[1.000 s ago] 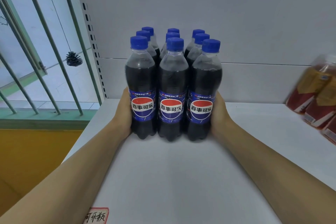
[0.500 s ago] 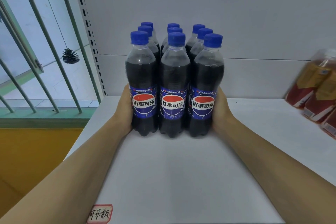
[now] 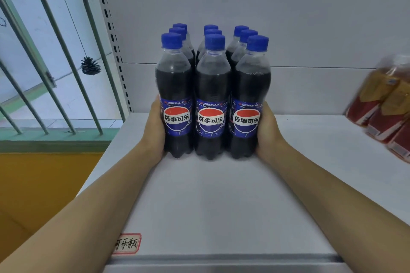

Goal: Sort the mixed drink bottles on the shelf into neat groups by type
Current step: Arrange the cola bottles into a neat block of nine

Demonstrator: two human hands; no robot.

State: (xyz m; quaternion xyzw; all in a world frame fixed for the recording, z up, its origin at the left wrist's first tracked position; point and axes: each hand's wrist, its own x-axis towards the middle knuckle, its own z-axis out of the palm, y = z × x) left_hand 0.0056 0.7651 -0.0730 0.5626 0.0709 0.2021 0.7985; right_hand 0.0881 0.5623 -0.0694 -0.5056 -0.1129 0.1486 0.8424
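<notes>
Blue-capped cola bottles (image 3: 211, 95), nine in three rows, are standing upright on the white shelf (image 3: 221, 195). Left hand (image 3: 155, 127) and right hand (image 3: 267, 131) are pressing flat-palmed against the block's outer sides; fingers hidden behind. Compared with a second ago, the block is sitting slightly farther back. Red-and-yellow bottles (image 3: 383, 106) are leaning at far right, blurred.

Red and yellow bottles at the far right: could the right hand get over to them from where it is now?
Probably yes. The right hand presses the cola bottles from the right, and bare shelf lies between it and the red and yellow bottles. It must release the cola group first.
</notes>
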